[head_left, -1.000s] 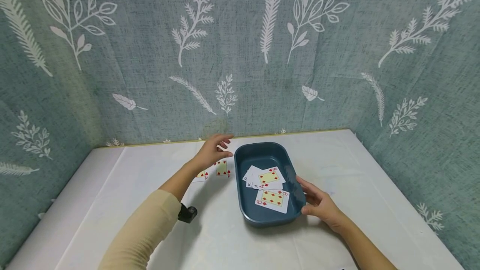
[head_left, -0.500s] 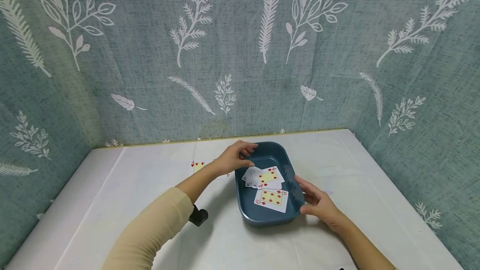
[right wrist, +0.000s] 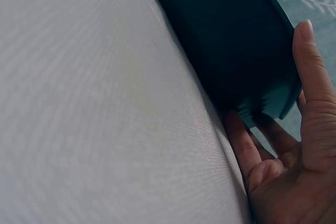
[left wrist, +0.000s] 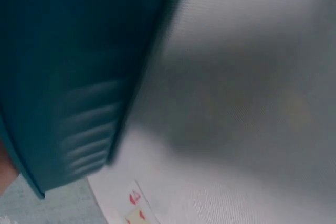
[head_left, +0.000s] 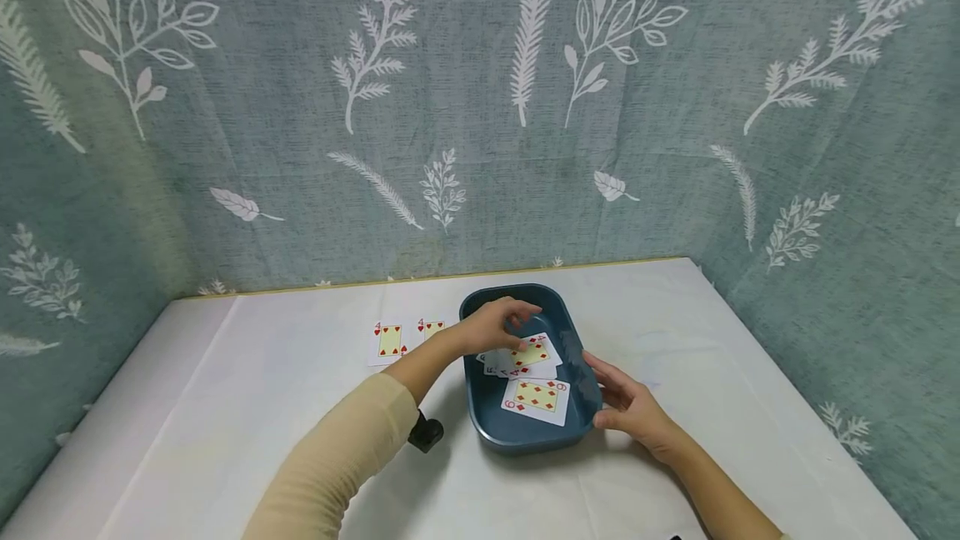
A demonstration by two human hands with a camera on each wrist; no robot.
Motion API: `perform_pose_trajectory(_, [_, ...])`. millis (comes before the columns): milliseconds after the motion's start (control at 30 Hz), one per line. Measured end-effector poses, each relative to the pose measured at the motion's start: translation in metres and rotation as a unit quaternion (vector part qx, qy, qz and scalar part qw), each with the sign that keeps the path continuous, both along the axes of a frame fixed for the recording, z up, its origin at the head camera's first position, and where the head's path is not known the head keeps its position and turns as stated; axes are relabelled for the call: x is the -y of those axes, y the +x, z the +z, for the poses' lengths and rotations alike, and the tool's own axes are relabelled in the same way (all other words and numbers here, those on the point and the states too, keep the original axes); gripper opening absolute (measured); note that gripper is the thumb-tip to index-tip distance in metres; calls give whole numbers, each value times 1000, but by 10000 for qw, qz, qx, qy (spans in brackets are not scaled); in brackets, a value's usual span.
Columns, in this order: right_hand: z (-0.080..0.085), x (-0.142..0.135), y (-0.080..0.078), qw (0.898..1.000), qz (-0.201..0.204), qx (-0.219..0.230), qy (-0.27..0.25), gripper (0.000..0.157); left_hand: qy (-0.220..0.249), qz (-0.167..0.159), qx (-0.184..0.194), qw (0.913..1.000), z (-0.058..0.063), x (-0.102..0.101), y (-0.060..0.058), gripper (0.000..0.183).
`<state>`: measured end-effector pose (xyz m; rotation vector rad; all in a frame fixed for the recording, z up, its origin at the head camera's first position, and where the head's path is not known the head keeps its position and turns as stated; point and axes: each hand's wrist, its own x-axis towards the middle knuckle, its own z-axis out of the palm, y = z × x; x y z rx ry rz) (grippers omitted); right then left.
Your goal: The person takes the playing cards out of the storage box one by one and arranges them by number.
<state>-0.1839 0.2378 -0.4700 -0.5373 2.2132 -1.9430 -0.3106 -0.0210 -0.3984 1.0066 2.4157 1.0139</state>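
Blue-green fabric backdrop (head_left: 292, 65), printed with white foliage, rises behind table and turns forward at both sides. Feathery frond print (head_left: 529, 23) stands upright near center; branching sprig print (head_left: 855, 48) leans at upper right. Lone leaf prints (head_left: 234, 204) sit lower, left and right. Faint brownish stain (head_left: 418, 258) marks fabric just above yellow strip (head_left: 262, 291) along table's far edge. White tablecloth (head_left: 225, 440) spreads below, long crease (head_left: 176, 407) down left side.
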Motion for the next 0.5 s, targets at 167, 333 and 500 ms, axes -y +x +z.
perform_pose_trajectory(167, [-2,3,-1,10000,63,32,-20,81,-456,-4,-16,9990,-7,-5,-4,63])
perform_pose_trajectory(333, [-3,1,-1,10000,34,27,-64,82,-778,51,8,9970,-14,-13,-7,55])
perform_pose_trajectory(500, [-2,-1,-1,10000,-4,57,7,82,-935,200,154,9953,-19,-20,-9,55])
